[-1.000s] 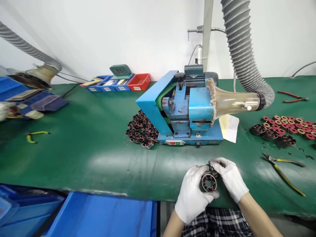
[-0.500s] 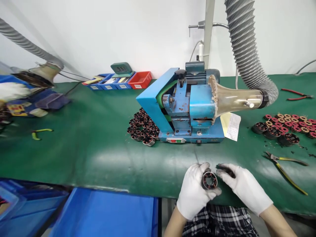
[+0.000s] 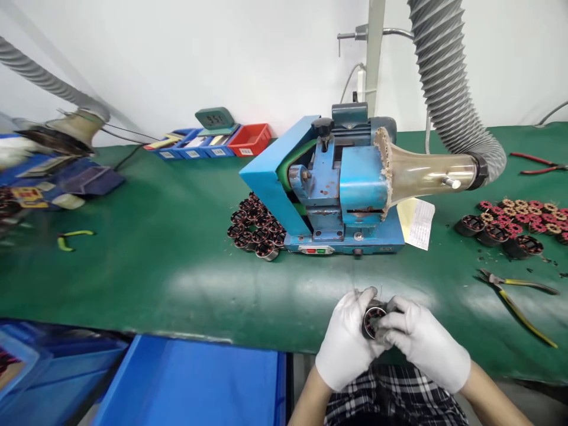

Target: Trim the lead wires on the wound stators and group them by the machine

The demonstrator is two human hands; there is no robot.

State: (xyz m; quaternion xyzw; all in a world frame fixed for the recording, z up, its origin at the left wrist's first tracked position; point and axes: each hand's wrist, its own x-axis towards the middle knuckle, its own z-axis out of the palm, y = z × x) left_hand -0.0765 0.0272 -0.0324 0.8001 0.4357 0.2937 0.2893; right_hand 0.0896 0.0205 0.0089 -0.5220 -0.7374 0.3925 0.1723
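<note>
In white gloves with dark-stained fingertips, both my hands are together over the front of the green bench. My left hand is closed around a motor stator, a short round metal ring with copper windings inside, its open end turned up toward me. My right hand grips the same stator from the right, its fingers bent across the opening and hiding part of it. Beyond my hands stands a blue belt grinding machine. More stators are clustered at its left foot.
Yellow-handled cutters lie at the right, below wound cores and dark stators. A ribbed grey hose joins the machine's hood. Small bins stand along the wall; a blue crate is below the bench edge.
My right hand has moved left and onto the stator, its fingers now over the opening. The left hand keeps its hold on the stator. The view has shifted slightly.
</note>
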